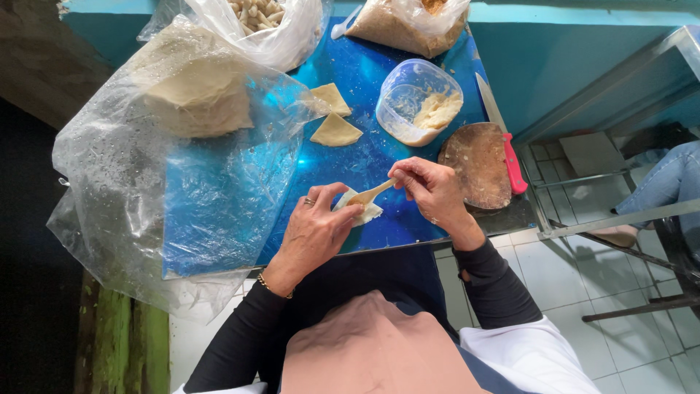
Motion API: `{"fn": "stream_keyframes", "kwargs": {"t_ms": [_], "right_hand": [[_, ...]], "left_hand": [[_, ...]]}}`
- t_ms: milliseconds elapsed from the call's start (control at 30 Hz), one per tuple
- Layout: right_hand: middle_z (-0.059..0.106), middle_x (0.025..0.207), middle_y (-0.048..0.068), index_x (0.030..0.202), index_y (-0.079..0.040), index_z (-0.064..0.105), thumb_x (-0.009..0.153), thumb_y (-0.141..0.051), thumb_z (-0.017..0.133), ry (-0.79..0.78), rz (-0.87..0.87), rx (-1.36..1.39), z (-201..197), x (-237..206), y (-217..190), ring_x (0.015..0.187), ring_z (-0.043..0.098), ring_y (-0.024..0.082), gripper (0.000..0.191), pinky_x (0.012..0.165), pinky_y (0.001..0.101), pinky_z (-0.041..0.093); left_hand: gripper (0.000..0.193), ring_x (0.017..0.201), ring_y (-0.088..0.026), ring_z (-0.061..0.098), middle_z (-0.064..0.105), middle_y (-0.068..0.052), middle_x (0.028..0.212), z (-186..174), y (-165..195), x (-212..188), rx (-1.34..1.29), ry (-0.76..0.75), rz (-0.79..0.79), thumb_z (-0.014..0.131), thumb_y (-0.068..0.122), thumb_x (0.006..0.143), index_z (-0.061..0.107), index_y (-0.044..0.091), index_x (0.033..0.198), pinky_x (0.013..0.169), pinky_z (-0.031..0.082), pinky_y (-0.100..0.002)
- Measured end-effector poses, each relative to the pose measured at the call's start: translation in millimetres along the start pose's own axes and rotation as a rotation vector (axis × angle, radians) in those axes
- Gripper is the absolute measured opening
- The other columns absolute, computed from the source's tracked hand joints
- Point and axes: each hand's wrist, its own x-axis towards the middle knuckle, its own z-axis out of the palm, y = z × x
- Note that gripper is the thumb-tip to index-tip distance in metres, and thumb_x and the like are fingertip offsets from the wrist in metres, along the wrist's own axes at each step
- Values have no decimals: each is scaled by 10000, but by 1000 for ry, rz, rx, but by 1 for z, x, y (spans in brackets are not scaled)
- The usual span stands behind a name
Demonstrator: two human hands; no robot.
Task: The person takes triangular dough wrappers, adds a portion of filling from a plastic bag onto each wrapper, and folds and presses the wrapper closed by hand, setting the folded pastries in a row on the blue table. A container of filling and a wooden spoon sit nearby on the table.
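Over the shiny blue table (364, 73), the left hand (315, 230) cups a pale folded dough wrapper (362, 212) while the right hand (432, 188) pinches a small wooden spoon (370, 194) (its tip touching the wrapper).

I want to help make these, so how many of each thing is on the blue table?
Folded pastry triangles: 2
Wrapper in the left hand: 1
Wooden spoon in the right hand: 1
Clear tub of filling: 1
Round wooden board: 1
Knife, pink handle: 1
Plastic bags: 3
Total: 10
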Motion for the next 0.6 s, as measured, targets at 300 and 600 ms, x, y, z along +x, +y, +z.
{"fn": "stream_keyframes", "kwargs": {"t_ms": [300,600], "right_hand": [[703,795,7,1038,-36,741,1021,-81,652,1,-43,1,-4,-1,2,648,601,28,101,553,194,480],[710,780,11,1029,-40,746,1016,-91,662,6,-38,-10,-2,0,2,629,603,30,99,538,196,475]], "left_hand": [[233,1079,-287,591,601,-88,1249,-2,3,-2,41,11,-28,791,136,820,748,139,1049,820,480,-413],[216,1080,-271,592,603,-75,1232,-6,6,-5,80,21,-48,776,174,826,724,133,1031,834,481,-409]]}}
